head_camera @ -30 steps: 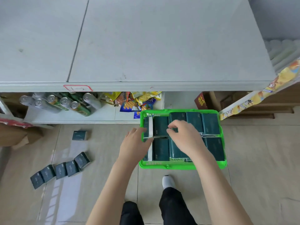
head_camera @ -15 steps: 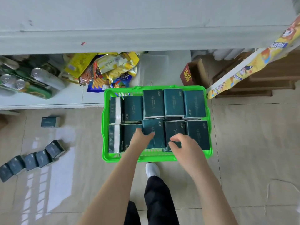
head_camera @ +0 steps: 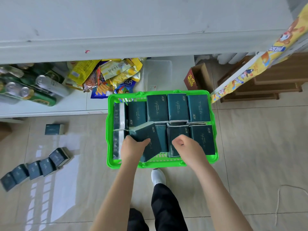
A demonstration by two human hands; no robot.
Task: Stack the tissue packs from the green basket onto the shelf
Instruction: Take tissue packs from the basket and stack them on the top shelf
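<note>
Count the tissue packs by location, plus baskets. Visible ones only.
Packs lying in the green basket, visible layer: 9
The held pack in the left hand: 1
Floor packs: 6
Green baskets: 1
Total: 17

One green basket (head_camera: 110, 130) shows about ten tissue packs (head_camera: 178, 106). Six more lie on the floor (head_camera: 250, 147), five in a row and one alone. One white shoe (head_camera: 158, 176) shows
</note>
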